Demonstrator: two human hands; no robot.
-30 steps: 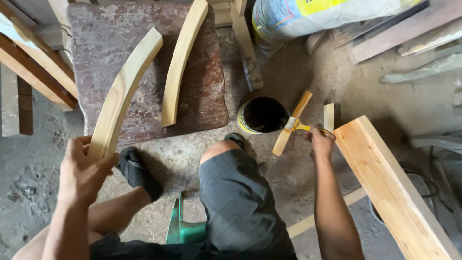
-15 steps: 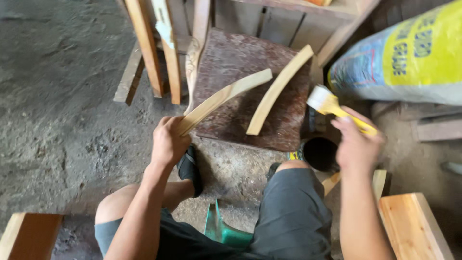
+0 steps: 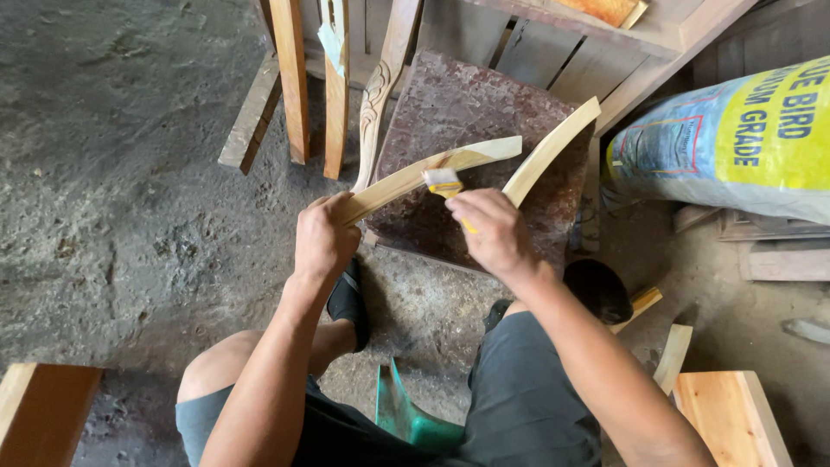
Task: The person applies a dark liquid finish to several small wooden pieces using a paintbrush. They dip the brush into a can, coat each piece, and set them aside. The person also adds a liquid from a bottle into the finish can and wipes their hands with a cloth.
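Hands meet over a curved wooden slat [image 3: 432, 173] near the middle of the head view. The left hand [image 3: 324, 238] has its fingers wrapped fully round the slat's lower end, holding it slanted up toward the right so its long face is turned up. The right hand [image 3: 493, 232] is closed round a small yellow-handled brush [image 3: 447, 186], whose pale bristles touch that upturned face — the grip low on the slat appears to keep the rest of it free for the brush. A second curved slat [image 3: 553, 147] lies just beside it on a reddish-brown stone slab [image 3: 458, 104], which seems to serve as a raised rest. A dark round tin [image 3: 598, 290] sits at centre right by the person's knee, close to the brush hand. The floor [image 3: 112, 173] is rough grey concrete, dusty and stained. Upright wooden chair parts [image 3: 333, 82] lean at the top, a blue and yellow sack [image 3: 735, 147] lies upper right, and a green stool [image 3: 406, 415] shows below.
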